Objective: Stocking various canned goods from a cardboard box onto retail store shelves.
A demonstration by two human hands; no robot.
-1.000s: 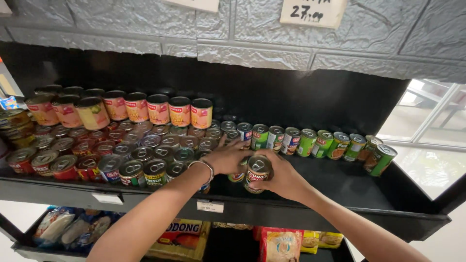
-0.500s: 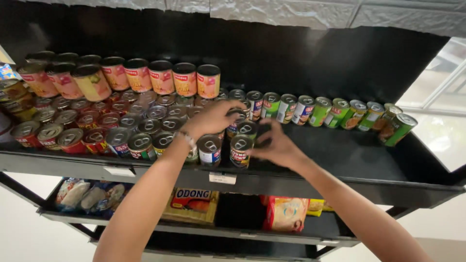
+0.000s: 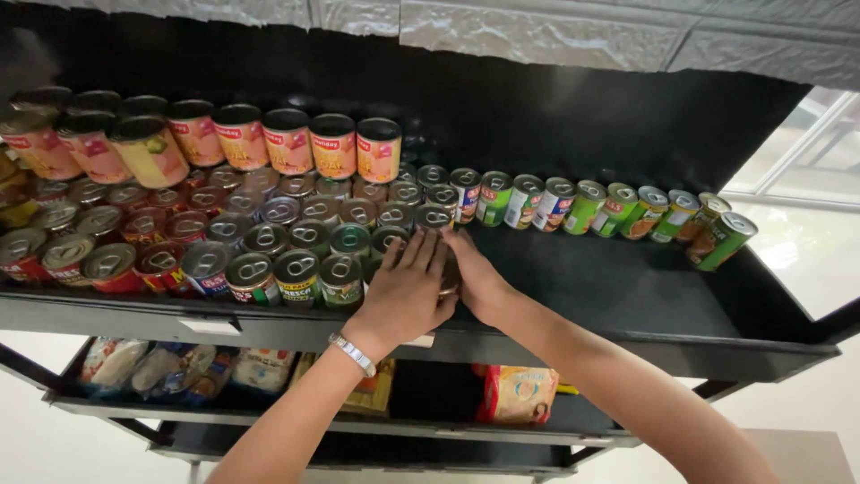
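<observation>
open shelf to the right, cans crowding the left

packed rows of cans (image 3: 242, 242) are filling the left half of the black shelf (image 3: 627, 296), leaving no gaps for fingers there; a single row of green cans (image 3: 609, 208) is lining the back wall, while bare shelf in front of it is lying open, and the raised front lip (image 3: 573, 345) is standing in the way of a low approach.

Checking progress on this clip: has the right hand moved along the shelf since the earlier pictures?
Yes. The right hand has gone left along the shelf, from open shelf to against the packed cans, beside the left hand.
</observation>
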